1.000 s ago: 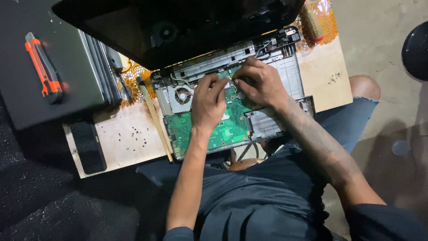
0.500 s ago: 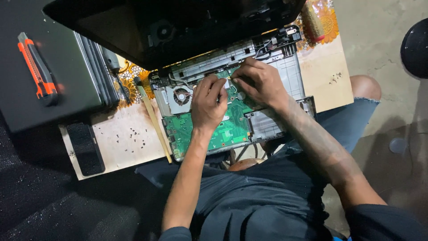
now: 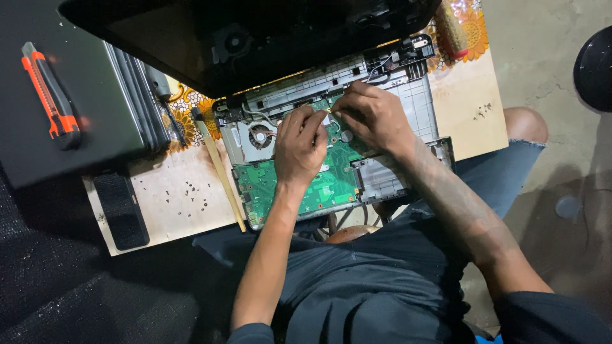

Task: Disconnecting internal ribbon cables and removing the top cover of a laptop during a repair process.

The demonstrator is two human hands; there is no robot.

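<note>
Comparing with a second ago, almost nothing has moved: your two hands stay at the same spot on the green circuit board (image 3: 319, 185) of the opened laptop base (image 3: 417, 105), near the table's (image 3: 472, 114) near edge, so the fine work there is not finished. Your left hand (image 3: 301, 150) lies palm down on the board, fingers together and pointing away from you. Your right hand (image 3: 376, 118) is curled, fingertips pinched on something small; what, you cannot tell. Beyond, the dark lid (image 3: 268, 38) overhangs the far edge.
</note>
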